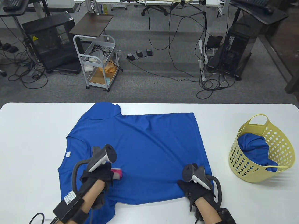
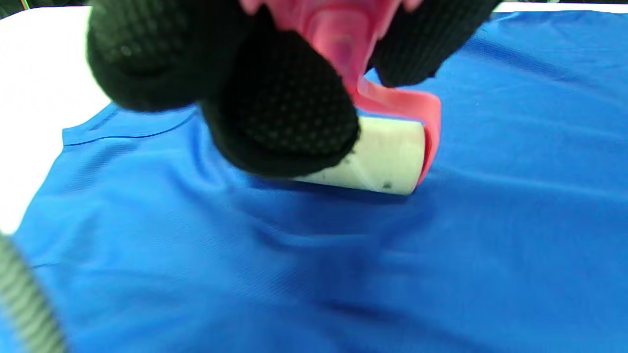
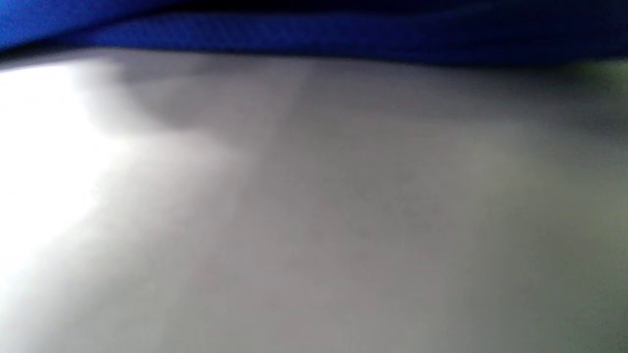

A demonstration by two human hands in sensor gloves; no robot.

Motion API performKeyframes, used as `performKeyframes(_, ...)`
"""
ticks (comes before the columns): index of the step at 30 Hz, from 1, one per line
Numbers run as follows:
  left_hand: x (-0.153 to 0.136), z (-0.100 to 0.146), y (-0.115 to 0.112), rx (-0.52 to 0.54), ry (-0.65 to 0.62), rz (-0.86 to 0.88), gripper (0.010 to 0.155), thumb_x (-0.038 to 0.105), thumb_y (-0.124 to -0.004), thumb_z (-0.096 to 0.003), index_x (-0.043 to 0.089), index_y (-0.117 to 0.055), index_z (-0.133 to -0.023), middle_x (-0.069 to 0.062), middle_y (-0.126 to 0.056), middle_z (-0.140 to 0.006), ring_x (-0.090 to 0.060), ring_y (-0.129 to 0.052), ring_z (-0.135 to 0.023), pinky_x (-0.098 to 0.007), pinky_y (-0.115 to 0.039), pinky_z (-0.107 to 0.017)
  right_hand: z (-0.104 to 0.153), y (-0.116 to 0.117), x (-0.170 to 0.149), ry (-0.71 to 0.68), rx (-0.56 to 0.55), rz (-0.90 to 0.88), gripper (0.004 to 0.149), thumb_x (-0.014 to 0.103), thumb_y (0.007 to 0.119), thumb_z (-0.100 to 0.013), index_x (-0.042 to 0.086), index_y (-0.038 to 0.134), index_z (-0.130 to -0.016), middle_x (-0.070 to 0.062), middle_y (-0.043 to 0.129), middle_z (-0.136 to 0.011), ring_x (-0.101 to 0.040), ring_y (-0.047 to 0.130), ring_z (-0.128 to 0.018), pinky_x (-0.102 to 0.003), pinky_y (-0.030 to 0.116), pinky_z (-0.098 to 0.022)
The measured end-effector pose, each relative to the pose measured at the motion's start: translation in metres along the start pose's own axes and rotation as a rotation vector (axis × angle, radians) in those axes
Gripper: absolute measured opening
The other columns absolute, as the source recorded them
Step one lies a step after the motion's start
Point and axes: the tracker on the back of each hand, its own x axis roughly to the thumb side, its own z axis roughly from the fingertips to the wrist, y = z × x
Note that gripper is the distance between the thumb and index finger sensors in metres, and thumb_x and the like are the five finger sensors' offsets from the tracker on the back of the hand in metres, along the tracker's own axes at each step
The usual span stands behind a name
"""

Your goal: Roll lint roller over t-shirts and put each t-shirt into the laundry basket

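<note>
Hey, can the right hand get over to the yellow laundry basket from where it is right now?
Probably yes. The right hand rests on the near hem of the blue t-shirt, and the laundry basket stands on that same side with only bare table between them. Nothing blocks the way.

T-shirt (image 1: 144, 149): solid royal blue, small white tag at the collar. Tabletop (image 1: 35, 130): plain white. Laundry basket (image 1: 278, 149): pale yellow, walls patterned with rows of round holes; second blue garment (image 1: 253, 148) inside, same shade. Lint roller (image 2: 378, 152): pink handle and frame, off-white sheet speckled with a few dark flecks. Left hand (image 1: 98, 176) and right hand (image 1: 196, 189): black knit gloves, dotted texture on the fingers (image 2: 289, 122). Trackers: grey with white undersides. Floor beyond: grey carpet.
</note>
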Motion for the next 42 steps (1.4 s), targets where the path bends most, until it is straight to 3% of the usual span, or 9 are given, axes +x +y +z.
performKeyframes(2, 0.017, -0.026, 0.012, 0.094, 0.029, 0.011, 0.057, 0.047, -0.069, -0.0544, 0.033, -0.054, -0.108, -0.008, -0.084, -0.089, -0.007, -0.108, -0.033, -0.024, -0.092, -0.027, 0.000, 0.000, 0.000, -0.001, -0.001, 0.000, 0.073, 0.060, 0.040, -0.048, 0.026, 0.007, -0.104, -0.009, -0.001, -0.112, -0.042, 0.005, -0.099, -0.063, 0.019, -0.069)
performKeyframes(6, 0.040, -0.084, 0.037, 0.144, 0.116, 0.075, 0.059, 0.046, -0.067, -0.0542, 0.031, -0.047, -0.108, -0.009, -0.079, -0.092, -0.009, -0.107, -0.038, -0.027, -0.091, -0.031, 0.000, 0.000, 0.000, -0.002, 0.002, -0.001, 0.073, 0.060, 0.040, -0.048, 0.026, 0.007, -0.104, -0.009, -0.001, -0.112, -0.042, 0.005, -0.099, -0.063, 0.019, -0.069)
performKeyframes(10, 0.048, -0.138, 0.049, 0.088, 0.089, 0.172, 0.070, 0.040, -0.069, -0.0540, 0.031, -0.026, -0.109, -0.010, -0.054, -0.107, -0.014, -0.096, -0.068, -0.033, -0.083, -0.053, 0.000, 0.000, 0.000, -0.003, 0.003, -0.003, 0.073, 0.060, 0.041, -0.048, 0.026, 0.007, -0.104, -0.009, -0.001, -0.112, -0.042, 0.005, -0.099, -0.063, 0.018, -0.069)
performKeyframes(14, 0.037, -0.154, 0.048, 0.150, 0.094, 0.224, 0.071, 0.037, -0.070, -0.0533, 0.039, -0.025, -0.108, -0.007, -0.055, -0.107, -0.016, -0.096, -0.067, -0.035, -0.083, -0.054, 0.000, 0.000, 0.000, -0.004, 0.005, -0.003, 0.073, 0.060, 0.041, -0.048, 0.026, 0.007, -0.104, -0.009, -0.001, -0.112, -0.042, 0.005, -0.099, -0.063, 0.018, -0.069)
performKeyframes(20, 0.006, -0.112, 0.035, 0.123, 0.011, 0.217, 0.064, 0.042, -0.074, -0.0520, 0.041, -0.041, -0.106, -0.007, -0.079, -0.092, -0.013, -0.105, -0.051, -0.031, -0.088, -0.042, 0.000, 0.000, 0.000, -0.003, 0.002, -0.001, 0.073, 0.060, 0.041, -0.048, 0.026, 0.007, -0.104, -0.009, -0.001, -0.112, -0.042, 0.005, -0.099, -0.063, 0.019, -0.069)
performKeyframes(30, -0.040, 0.009, -0.016, 0.041, -0.079, 0.103, 0.055, 0.048, -0.076, -0.0521, 0.034, -0.062, -0.104, -0.006, -0.096, -0.075, -0.009, -0.111, -0.027, -0.025, -0.093, -0.023, 0.000, 0.000, 0.000, 0.000, 0.002, 0.002, 0.073, 0.060, 0.040, -0.048, 0.026, 0.007, -0.104, -0.009, -0.001, -0.112, -0.042, 0.006, -0.099, -0.063, 0.019, -0.069)
performKeyframes(36, 0.006, 0.023, -0.008, 0.214, -0.197, 0.177, 0.057, 0.046, -0.074, -0.0525, 0.030, -0.059, -0.105, -0.008, -0.091, -0.081, -0.009, -0.111, -0.027, -0.025, -0.093, -0.023, 0.000, 0.001, 0.000, 0.000, -0.001, 0.003, 0.072, 0.060, 0.040, -0.048, 0.026, 0.007, -0.104, -0.009, -0.001, -0.112, -0.042, 0.006, -0.099, -0.063, 0.019, -0.069)
performKeyframes(40, 0.057, -0.002, -0.013, 0.144, -0.140, 0.041, 0.056, 0.047, -0.073, -0.0526, 0.030, -0.060, -0.105, -0.007, -0.091, -0.083, -0.008, -0.111, -0.027, -0.024, -0.094, -0.022, 0.000, 0.001, 0.000, 0.000, -0.001, 0.003, 0.072, 0.060, 0.040, -0.048, 0.026, 0.007, -0.104, -0.009, -0.001, -0.112, -0.042, 0.006, -0.099, -0.063, 0.019, -0.069)
performKeyframes(42, 0.073, -0.020, -0.005, 0.220, -0.068, 0.027, 0.057, 0.046, -0.072, -0.0530, 0.028, -0.057, -0.105, -0.008, -0.089, -0.084, -0.009, -0.111, -0.027, -0.025, -0.093, -0.022, 0.000, 0.001, 0.000, -0.001, -0.001, 0.003, 0.072, 0.060, 0.040, -0.048, 0.026, 0.007, -0.104, -0.009, -0.001, -0.112, -0.042, 0.006, -0.099, -0.063, 0.019, -0.069)
